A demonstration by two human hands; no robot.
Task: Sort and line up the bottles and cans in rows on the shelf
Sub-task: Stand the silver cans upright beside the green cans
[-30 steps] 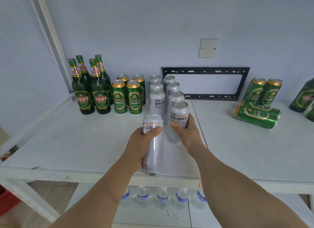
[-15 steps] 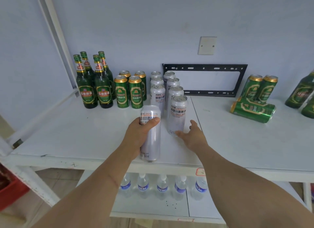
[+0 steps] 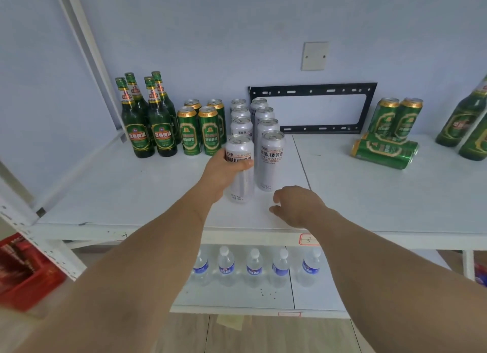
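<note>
My left hand [image 3: 224, 173] grips a tall silver can [image 3: 241, 152], which stands upright at the front of the left silver row on the white shelf [image 3: 131, 189]. Just to its right stands the front can of the right silver row [image 3: 271, 163]. My right hand [image 3: 297, 205] hovers low over the shelf in front of that can, fingers loosely apart and holding nothing. Behind them both silver rows run back to the wall. Further left stand green cans [image 3: 200, 131] in two rows and green bottles [image 3: 147, 121].
At the right of the shelf lie loose green cans [image 3: 384, 150], with two more standing behind them and green bottles [image 3: 466, 126] at the edge. A black metal bracket [image 3: 313, 89] leans on the wall. Water bottles [image 3: 253, 268] stand on the shelf below. A red crate [image 3: 23, 271] sits lower left.
My left hand has carried its silver can forward and set it beside the right row's front can. My right hand has let go of that front can and drawn back.
</note>
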